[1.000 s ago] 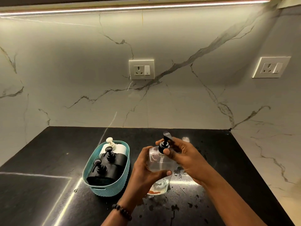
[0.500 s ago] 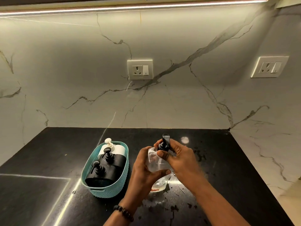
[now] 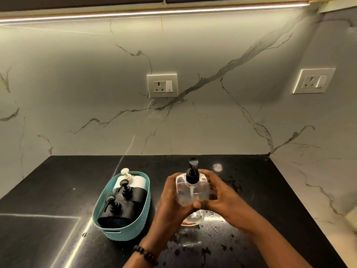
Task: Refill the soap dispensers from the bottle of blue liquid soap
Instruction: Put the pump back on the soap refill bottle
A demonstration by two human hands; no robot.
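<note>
Hands, left grip (image 3: pixel 172 198) and right grip (image 3: pixel 216 192), both clamped round clear dispenser (image 3: pixel 193 190) above desk (image 3: pixel 58 180), presumably steadying it to unscrew black pump (image 3: pixel 192 176).

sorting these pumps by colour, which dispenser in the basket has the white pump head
The white dispenser at the far end of the teal basket, nearest the wall. The two black dispensers in front of it have black pumps.

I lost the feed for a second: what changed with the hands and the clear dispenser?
The right hand left the black pump and now cups the clear dispenser opposite the left hand, which keeps its hold. The basket and its dispensers stayed put.
</note>
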